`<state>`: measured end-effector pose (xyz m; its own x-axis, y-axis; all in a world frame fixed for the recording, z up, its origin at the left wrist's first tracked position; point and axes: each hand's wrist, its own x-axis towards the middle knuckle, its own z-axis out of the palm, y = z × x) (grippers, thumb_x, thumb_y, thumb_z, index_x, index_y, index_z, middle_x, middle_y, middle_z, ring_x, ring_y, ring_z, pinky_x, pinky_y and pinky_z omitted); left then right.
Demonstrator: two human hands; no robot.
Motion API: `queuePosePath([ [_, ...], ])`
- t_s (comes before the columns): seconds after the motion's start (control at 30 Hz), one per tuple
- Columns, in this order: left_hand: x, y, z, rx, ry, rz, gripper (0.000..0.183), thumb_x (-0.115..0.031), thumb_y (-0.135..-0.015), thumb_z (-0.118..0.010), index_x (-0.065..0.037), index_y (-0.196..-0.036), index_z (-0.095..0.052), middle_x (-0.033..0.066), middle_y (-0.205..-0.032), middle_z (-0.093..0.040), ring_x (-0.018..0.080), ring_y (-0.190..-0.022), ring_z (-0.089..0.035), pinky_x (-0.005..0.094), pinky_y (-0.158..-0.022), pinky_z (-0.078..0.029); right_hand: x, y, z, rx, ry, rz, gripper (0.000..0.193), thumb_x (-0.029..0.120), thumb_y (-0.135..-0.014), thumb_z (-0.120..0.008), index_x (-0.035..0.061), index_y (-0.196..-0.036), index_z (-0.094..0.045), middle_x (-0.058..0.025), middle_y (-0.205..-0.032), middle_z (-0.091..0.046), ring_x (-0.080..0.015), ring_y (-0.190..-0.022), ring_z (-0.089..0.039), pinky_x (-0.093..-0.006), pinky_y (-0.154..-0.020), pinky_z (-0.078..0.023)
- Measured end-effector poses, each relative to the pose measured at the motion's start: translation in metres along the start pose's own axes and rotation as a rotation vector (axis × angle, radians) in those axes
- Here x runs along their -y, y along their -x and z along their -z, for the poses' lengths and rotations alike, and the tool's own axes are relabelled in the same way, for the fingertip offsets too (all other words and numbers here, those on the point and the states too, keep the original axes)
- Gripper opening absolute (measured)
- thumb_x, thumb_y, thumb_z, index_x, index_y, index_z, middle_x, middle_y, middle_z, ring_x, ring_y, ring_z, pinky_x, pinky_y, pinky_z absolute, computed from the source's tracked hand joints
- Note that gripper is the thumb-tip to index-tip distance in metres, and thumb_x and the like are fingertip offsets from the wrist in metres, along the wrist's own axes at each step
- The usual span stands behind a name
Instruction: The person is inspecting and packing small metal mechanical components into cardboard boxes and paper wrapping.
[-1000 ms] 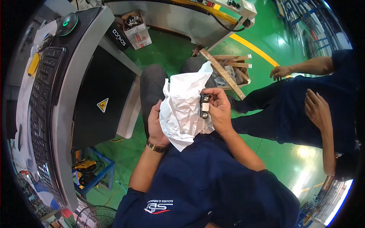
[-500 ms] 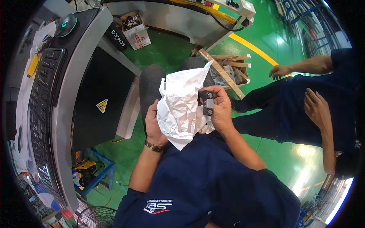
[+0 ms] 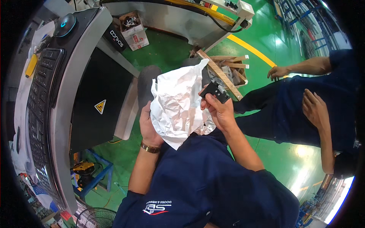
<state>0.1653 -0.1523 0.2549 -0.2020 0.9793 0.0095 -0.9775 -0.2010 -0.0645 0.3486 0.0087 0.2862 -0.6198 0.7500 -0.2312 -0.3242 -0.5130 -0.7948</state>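
A crumpled sheet of white paper (image 3: 176,102) lies spread over my lap. My left hand (image 3: 150,127) grips its left edge, the fingers hidden beneath and the thumb at the side. My right hand (image 3: 220,110) holds a small black hardware block (image 3: 215,92) with round holes and a grey part on top, pinched between thumb and fingers just right of the paper. Below the right side of the paper, more crinkled wrapping (image 3: 206,127), shiny and partly hidden, rests against my dark shirt.
On the left is a machine console with a black keyboard (image 3: 42,102) and mouse (image 3: 65,25). A carton (image 3: 137,40) and a wooden crate of scraps (image 3: 243,72) stand on the green floor ahead. At the right stands a co-worker in dark clothes (image 3: 304,110). A fan (image 3: 95,218) is at lower left.
The black block has turned in my right hand, from upright to slanting, and now shows its broad face with holes. The paper and my left hand have shifted slightly left.
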Motion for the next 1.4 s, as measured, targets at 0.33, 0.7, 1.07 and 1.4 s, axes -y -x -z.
queuePosePath([
  [0.33, -0.004, 0.006, 0.009, -0.095, -0.124, -0.086, 0.057, -0.036, -0.110, -0.044, 0.003, -0.149, -0.055, 0.0193, -0.152, -0.060, 0.0350, -0.139, -0.059, 0.0498, -0.122, -0.042, 0.014, -0.016, 0.035, -0.044, 0.427, 0.381, 0.031, -0.010, -0.099, -0.064, -0.0004, -0.128, -0.062, -0.0097, -0.117, -0.072, -0.0134, -0.097, -0.070, -0.0303, -0.090, -0.061],
  [0.7, -0.001, 0.006, 0.008, -0.103, -0.139, -0.040, 0.061, -0.039, -0.110, -0.041, 0.004, -0.152, -0.052, 0.0197, -0.154, -0.059, 0.0353, -0.142, -0.056, 0.0489, -0.123, -0.039, 0.024, -0.002, 0.007, 0.052, 0.676, 0.487, 0.029, -0.009, -0.093, -0.072, 0.0005, -0.121, -0.072, -0.0029, -0.113, -0.065, -0.0099, -0.097, -0.064, -0.0269, -0.087, -0.054],
  [1.07, 0.012, 0.005, -0.002, -0.111, -0.137, 0.042, 0.067, -0.043, -0.111, -0.035, 0.003, -0.159, -0.043, 0.0192, -0.158, -0.054, 0.0355, -0.144, -0.054, 0.0493, -0.124, -0.038, 0.034, 0.005, -0.033, 0.318, 1.159, 0.619, 0.042, -0.007, -0.078, -0.073, 0.0060, -0.118, -0.079, -0.0098, -0.104, -0.067, -0.0234, -0.095, -0.070, -0.0339, -0.083, -0.058],
  [1.4, 0.014, 0.002, -0.001, -0.109, -0.129, 0.019, 0.067, -0.044, -0.112, -0.035, 0.002, -0.159, -0.042, 0.0187, -0.158, -0.055, 0.0349, -0.143, -0.055, 0.0489, -0.124, -0.039, 0.029, 0.002, -0.035, 0.282, 1.043, 0.541, 0.040, -0.004, -0.077, -0.075, 0.0015, -0.116, -0.074, -0.0088, -0.101, -0.068, -0.0222, -0.090, -0.069, -0.0338, -0.078, -0.055],
])
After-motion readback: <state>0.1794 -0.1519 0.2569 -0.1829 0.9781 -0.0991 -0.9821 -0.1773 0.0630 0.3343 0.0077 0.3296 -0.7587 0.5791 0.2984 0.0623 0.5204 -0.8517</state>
